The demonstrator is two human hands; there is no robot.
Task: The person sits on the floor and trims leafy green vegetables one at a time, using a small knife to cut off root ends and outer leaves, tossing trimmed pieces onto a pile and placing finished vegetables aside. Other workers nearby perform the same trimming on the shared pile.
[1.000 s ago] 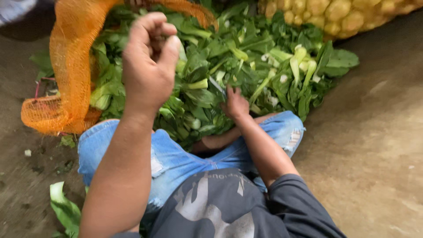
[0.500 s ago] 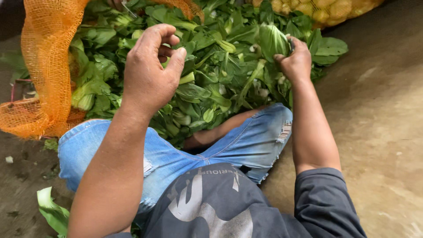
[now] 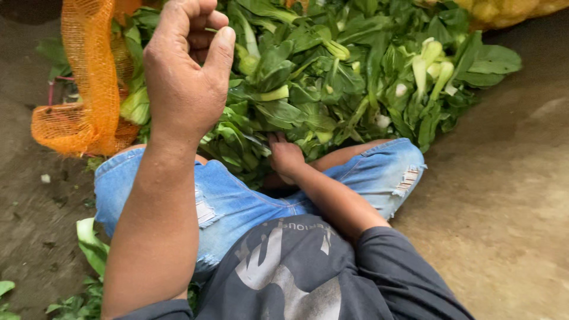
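My left hand (image 3: 186, 71) is raised in front of me, fingers curled into a loose fist with the thumb against them; nothing clear shows inside it. Behind it lies a big pile of leafy greens (image 3: 355, 77) with pale stalks, heaped on the floor against my knees. My right hand (image 3: 286, 157) is low by my lap at the near edge of the pile, its fingertips pushed under the leaves and hidden. I sit cross-legged in torn blue denim shorts (image 3: 237, 201) and a dark shirt.
An orange mesh sack (image 3: 89, 89) hangs open at the pile's left side. A yellowish net bag of lumpy produce (image 3: 504, 12) sits at the top right. Loose leaves (image 3: 89, 243) lie by my left leg. Bare concrete floor (image 3: 510, 207) stretches to the right.
My right hand has come back from the far right of the pile, where it gripped a bunch, to the leaves by my lap. My left hand stays raised and curled.
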